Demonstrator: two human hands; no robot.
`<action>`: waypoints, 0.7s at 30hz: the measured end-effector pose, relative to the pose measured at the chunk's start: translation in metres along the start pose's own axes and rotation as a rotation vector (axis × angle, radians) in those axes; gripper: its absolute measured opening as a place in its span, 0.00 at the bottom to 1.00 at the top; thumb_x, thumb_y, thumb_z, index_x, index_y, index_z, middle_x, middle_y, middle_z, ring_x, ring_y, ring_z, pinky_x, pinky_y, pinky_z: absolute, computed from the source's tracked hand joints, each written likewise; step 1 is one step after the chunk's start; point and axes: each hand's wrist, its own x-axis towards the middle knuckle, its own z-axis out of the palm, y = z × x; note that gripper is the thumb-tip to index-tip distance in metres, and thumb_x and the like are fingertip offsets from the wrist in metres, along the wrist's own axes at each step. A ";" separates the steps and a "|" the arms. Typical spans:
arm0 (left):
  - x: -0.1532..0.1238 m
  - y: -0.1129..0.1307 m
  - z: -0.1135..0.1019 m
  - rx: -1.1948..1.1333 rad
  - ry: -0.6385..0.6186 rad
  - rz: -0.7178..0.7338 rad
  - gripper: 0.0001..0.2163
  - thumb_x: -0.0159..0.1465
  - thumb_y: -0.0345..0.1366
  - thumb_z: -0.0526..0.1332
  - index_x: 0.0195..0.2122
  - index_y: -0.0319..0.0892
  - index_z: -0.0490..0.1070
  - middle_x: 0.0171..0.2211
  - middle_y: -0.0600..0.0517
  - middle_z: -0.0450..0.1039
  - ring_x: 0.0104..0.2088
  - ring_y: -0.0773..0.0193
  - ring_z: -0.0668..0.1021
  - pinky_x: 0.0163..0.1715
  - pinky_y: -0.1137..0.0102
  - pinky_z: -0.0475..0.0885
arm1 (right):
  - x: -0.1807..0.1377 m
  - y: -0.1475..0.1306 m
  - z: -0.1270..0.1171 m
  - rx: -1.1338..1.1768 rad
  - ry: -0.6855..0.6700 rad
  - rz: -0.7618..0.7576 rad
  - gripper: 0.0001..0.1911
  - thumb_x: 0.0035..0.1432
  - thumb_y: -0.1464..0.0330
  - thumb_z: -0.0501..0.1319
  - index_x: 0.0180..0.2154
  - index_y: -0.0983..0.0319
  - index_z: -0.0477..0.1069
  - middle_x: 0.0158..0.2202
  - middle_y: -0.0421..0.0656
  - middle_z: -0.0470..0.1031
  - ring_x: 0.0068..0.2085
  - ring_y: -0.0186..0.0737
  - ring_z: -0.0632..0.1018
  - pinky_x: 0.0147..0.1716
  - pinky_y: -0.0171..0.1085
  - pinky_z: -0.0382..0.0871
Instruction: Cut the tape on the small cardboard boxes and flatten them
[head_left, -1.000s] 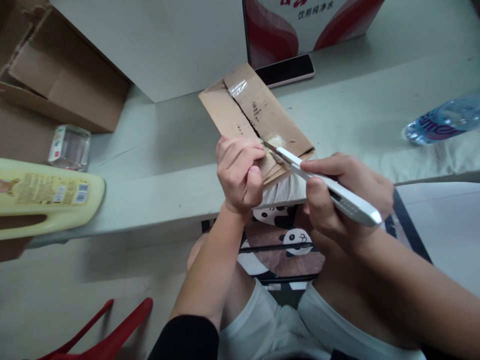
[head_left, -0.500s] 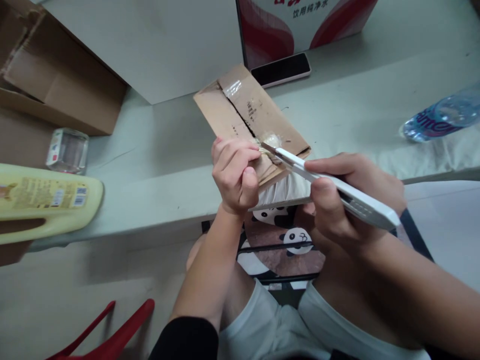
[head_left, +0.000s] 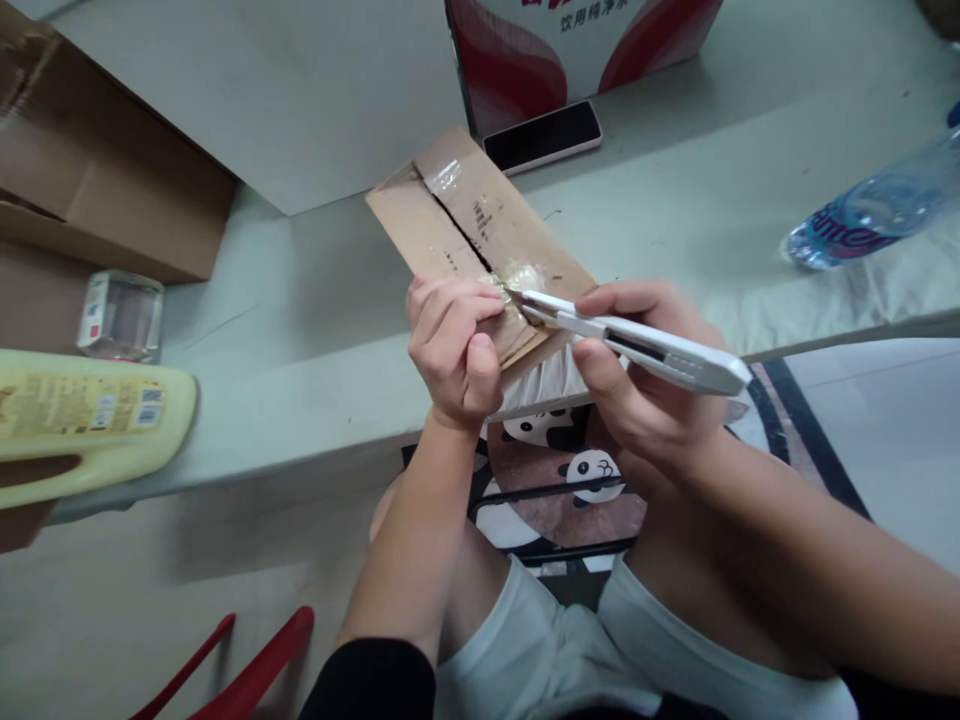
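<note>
A small brown cardboard box (head_left: 517,225) lies at an angle near the table's front edge, with a dark slit running along its top and clear tape at both ends of the slit. My left hand (head_left: 457,345) is closed on the box's near side, fingers curled over its top. In my right hand (head_left: 652,385) is a white utility knife (head_left: 660,355), gripped between thumb and fingers. Its blade tip touches the taped part of the slit, right beside my left fingertips. The box's underside is hidden.
Behind the box lie a phone (head_left: 544,137) and a red-and-white carton (head_left: 585,50). A water bottle (head_left: 862,220) lies at right. On the left are a yellow jug (head_left: 97,415), a clear container (head_left: 120,315) and a larger cardboard box (head_left: 142,190). Red legs (head_left: 262,665) show below.
The knife has moved left and its blade has gone deeper into the taped slit, with my right hand closer to the box. The whole view has shifted slightly.
</note>
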 end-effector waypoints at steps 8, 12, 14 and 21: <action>0.001 -0.002 0.002 0.015 0.017 0.023 0.13 0.66 0.41 0.48 0.33 0.46 0.71 0.34 0.50 0.78 0.38 0.54 0.78 0.54 0.52 0.67 | -0.003 0.009 0.008 -0.057 -0.007 -0.062 0.10 0.66 0.62 0.59 0.48 0.56 0.73 0.43 0.44 0.78 0.45 0.42 0.80 0.46 0.44 0.75; 0.001 0.000 0.001 0.020 0.002 0.016 0.13 0.66 0.41 0.48 0.33 0.46 0.71 0.34 0.50 0.78 0.39 0.55 0.78 0.54 0.52 0.67 | -0.005 0.008 0.011 -0.089 -0.024 -0.104 0.13 0.70 0.57 0.53 0.47 0.55 0.71 0.46 0.44 0.79 0.57 0.48 0.77 0.57 0.52 0.68; 0.000 0.001 0.000 0.013 -0.007 0.007 0.13 0.66 0.41 0.49 0.33 0.46 0.72 0.34 0.50 0.78 0.39 0.55 0.78 0.54 0.53 0.67 | -0.004 0.008 0.012 -0.117 -0.037 -0.088 0.16 0.71 0.55 0.50 0.46 0.55 0.69 0.45 0.45 0.80 0.57 0.47 0.78 0.56 0.52 0.68; 0.000 0.001 0.000 0.048 -0.016 0.009 0.15 0.67 0.43 0.47 0.33 0.46 0.71 0.34 0.49 0.78 0.39 0.55 0.79 0.54 0.53 0.67 | -0.002 0.010 0.016 -0.019 0.102 -0.161 0.13 0.70 0.56 0.52 0.43 0.56 0.68 0.39 0.43 0.80 0.51 0.46 0.81 0.51 0.50 0.70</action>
